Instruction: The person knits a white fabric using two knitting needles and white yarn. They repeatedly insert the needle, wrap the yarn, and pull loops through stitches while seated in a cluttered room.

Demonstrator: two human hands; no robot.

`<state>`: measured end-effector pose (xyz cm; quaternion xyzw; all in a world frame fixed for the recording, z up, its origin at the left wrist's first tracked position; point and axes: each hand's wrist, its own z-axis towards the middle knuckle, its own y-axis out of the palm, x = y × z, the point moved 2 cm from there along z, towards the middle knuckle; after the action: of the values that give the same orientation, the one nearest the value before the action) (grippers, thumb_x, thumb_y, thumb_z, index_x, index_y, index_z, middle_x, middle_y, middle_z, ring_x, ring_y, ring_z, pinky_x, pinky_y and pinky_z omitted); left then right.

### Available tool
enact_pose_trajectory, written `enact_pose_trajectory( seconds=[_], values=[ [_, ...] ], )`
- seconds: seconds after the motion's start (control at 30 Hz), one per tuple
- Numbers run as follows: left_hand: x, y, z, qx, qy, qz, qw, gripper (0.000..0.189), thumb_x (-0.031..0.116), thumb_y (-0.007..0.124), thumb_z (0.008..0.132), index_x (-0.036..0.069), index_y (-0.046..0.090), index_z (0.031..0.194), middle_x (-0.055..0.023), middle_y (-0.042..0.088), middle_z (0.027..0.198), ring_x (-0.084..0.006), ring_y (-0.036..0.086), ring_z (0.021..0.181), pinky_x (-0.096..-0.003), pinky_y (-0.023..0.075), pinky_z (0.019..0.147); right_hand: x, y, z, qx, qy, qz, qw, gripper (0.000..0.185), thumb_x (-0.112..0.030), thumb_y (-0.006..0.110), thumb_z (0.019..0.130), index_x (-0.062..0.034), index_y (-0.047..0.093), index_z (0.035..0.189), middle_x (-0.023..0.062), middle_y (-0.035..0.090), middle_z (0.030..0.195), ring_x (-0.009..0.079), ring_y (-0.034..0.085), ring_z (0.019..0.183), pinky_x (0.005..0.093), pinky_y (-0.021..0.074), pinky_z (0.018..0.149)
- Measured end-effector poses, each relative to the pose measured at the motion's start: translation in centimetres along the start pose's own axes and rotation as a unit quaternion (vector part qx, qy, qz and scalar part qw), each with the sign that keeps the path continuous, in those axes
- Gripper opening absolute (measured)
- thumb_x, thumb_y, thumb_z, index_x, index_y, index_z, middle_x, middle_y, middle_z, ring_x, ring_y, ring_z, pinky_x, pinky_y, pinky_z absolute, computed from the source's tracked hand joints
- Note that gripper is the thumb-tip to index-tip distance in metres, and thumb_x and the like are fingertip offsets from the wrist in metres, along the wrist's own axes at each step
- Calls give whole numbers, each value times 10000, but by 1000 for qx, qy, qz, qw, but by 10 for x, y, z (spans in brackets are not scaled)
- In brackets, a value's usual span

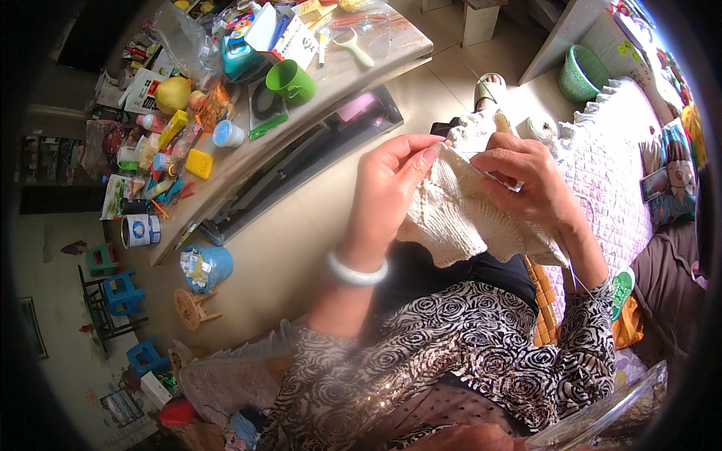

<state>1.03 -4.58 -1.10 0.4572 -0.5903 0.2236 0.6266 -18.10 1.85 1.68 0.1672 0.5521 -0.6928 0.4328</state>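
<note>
A cream knitted piece (451,220) hangs between my hands above my lap. My left hand (389,175) pinches its upper edge between thumb and forefinger, and a pale bangle (358,272) circles that wrist. On the other side my right hand (524,180) grips the knitting, its fingers bent close around the upper edge. Thin knitting needles show in part: one needle (574,277) sticks out below my right wrist, and another thin shaft rises beyond the fabric. Fingers and fabric hide the stitches being worked. A ball of cream yarn (540,128) lies just past my right hand.
To the left, a long table (389,48) carries a green mug (290,82), a pomelo-like yellow fruit (173,94) and many packages. A blue bin (208,268) and a wooden stool (192,308) stand on the floor. At right are a quilted cover (609,169) and a green basket (584,73).
</note>
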Motion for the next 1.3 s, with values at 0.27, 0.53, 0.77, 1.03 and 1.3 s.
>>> enact_pose_trajectory(
  seconds=[0.27,0.53,0.77,1.03,1.3],
  values=[
    [-5,5,1,25,14,-32,999,136,71,604,950,-21,669,1024,-44,701,918,-52,613,786,-191,486,721,1,3,2,-15,-18,-15,1000,237,48,664,727,15,650,961,75,510,765,196,526,589,324,417,523],
    [-9,8,-2,51,42,-15,998,140,80,604,960,-49,646,995,-22,657,882,-53,570,790,-206,475,725,1,3,2,-17,-14,-13,1000,225,44,658,741,23,647,965,73,519,777,191,538,600,312,431,522],
    [-13,17,-6,68,83,10,994,112,56,592,963,-35,631,1013,-7,636,887,-46,559,782,-209,474,715,2,2,2,-1,29,22,999,204,30,659,757,32,640,961,83,530,799,186,562,627,288,448,538],
    [-16,23,-9,111,201,165,959,100,18,582,956,-35,630,1026,-17,631,855,-65,548,786,-216,467,717,5,1,23,19,1,7,1000,161,-63,658,819,1,634,965,100,595,868,219,617,774,339,504,674],
    [-9,13,-5,111,124,119,979,135,14,571,955,-48,639,1054,-22,647,883,-53,543,776,-206,464,721,-1,0,14,-28,-12,-43,999,243,-16,692,756,-5,649,994,94,561,827,230,595,714,331,488,626]
  ],
)
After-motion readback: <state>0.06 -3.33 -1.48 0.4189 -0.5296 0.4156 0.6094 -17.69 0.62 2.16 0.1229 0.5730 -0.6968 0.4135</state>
